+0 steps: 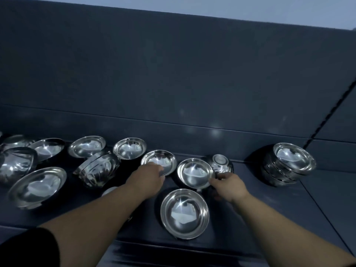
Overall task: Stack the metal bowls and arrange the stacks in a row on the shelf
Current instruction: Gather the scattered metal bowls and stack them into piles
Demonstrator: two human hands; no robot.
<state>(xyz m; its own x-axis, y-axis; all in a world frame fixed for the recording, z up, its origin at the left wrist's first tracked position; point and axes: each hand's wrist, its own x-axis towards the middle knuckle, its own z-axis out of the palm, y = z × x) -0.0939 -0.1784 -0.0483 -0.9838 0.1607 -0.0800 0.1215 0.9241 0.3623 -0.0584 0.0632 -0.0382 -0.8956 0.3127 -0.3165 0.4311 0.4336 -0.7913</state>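
Several shiny metal bowls lie scattered on a dark shelf (pixel 269 205). My left hand (pixel 149 175) grips the near rim of a bowl (pixel 161 159) at mid-shelf. My right hand (pixel 227 185) pinches the right rim of a neighbouring bowl (pixel 193 173). Behind that bowl a small bowl (pixel 221 160) lies upside down. A larger bowl (pixel 185 212) sits upright near the front edge between my arms. A stack of bowls (pixel 289 162) stands tilted at the right.
More loose bowls crowd the left half: two upright at the back (pixel 87 146) (pixel 130 148), a tilted nested pair (pixel 98 168), a wide one (pixel 37 186) at front left. A dark wall (pixel 173 74) rises behind the shelf.
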